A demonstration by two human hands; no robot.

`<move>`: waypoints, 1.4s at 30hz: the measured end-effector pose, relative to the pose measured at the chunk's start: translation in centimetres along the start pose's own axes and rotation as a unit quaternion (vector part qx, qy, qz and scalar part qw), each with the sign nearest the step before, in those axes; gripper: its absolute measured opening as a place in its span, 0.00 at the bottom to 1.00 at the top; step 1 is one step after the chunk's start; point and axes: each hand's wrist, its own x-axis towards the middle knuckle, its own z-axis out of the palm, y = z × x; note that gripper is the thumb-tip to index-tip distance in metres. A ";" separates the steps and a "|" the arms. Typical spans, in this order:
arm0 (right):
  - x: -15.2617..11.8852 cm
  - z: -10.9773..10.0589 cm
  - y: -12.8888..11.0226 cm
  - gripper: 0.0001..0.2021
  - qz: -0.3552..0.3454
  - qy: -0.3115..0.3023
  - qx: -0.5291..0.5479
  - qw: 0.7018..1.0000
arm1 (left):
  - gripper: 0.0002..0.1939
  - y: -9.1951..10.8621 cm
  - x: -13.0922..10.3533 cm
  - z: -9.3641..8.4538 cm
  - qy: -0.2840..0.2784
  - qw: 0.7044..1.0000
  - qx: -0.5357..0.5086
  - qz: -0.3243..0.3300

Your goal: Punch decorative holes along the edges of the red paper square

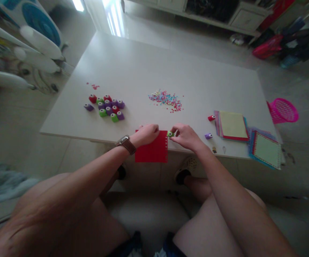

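Note:
A red sheet of paper (pixel 151 151) juts over the table's front edge, with a row of punched holes down its right side. My left hand (pixel 150 134), a watch on its wrist, is closed at the sheet's top edge; its fingertips are partly hidden. Between the fingers of my right hand (pixel 185 136) is a small green hole punch (pixel 170 134), set at the sheet's upper right edge. Further left stands a cluster of purple, green and red hole punches (pixel 108 107). A red punch (pixel 211 117) and a purple punch (pixel 208 136) lie to the right of my right hand.
Colourful paper confetti (pixel 167 101) is heaped mid-table, with red bits (pixel 94 86) at the left. Plain coloured sheets (pixel 232 125) are stacked at the right, beside a pile of punched sheets (pixel 267 150) overhanging the edge. A pink basket (pixel 284 110) stands beyond the table's right end.

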 end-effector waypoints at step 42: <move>0.4 0.2 -0.6 0.03 0.064 -0.040 0.081 0.994 | 0.13 0.1 -0.2 1.5 0.054 0.998 -0.009 0.025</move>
